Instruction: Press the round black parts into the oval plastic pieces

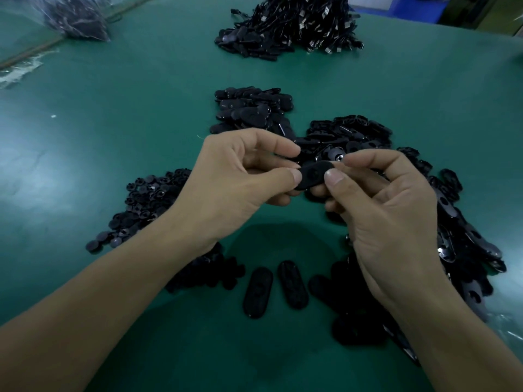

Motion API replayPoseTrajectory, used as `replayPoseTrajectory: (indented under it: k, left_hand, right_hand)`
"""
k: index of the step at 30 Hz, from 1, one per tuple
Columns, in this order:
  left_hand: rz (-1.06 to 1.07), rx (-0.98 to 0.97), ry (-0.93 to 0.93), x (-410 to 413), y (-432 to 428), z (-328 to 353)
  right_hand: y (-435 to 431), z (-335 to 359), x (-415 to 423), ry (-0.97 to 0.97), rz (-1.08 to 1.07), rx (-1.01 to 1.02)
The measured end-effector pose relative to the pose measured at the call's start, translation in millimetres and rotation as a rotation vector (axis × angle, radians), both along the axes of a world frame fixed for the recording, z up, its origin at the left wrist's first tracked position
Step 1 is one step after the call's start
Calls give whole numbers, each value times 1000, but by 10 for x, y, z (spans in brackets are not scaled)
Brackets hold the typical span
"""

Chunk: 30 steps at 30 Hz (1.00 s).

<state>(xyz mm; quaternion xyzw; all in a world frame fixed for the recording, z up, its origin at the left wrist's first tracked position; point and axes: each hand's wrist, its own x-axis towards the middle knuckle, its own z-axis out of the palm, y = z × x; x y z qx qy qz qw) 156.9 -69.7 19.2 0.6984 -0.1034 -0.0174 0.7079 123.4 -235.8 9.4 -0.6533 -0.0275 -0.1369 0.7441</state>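
Green mat [113, 137] below: left hand [235, 182] and right hand [390, 207], fingers curled, each grip pinching 1 oval piece [312, 174].

No legible text or labels

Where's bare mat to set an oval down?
Free: left mat between plastic bag and round-parts pile; strip between cable pile and middle oval pile; near edge below two loose ovals. Crowded: right oval pile.

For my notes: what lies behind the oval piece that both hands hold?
A heap of black oval pieces lies behind the held oval piece. The left hand and right hand cover the heap's near edge.
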Motion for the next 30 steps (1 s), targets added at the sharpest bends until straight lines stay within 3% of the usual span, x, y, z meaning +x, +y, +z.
replayPoseTrajectory:
  k: [4,9,12,15,23,30]
  left_hand:
    - [-11,97,-38,25,25,-21]
    - [206,-10,2,199,164,-42]
    - [299,-141,44,256,224,-32]
    - [333,-187,33,254,238,-21]
    - [355,-46,-24,208,220,1]
    - [285,-197,30,202,184,-17]
  right_hand:
    - [24,-30,-1,-46,-2,-114]
    - [51,-112,-16,-83,-19,-719]
    - [135,-71,-5,-87,141,-1053]
    - [253,23,15,-55,286,-1231]
    - [458,138,135,-19,321,-1319]
    - [421,65,166,-75,230,-1331]
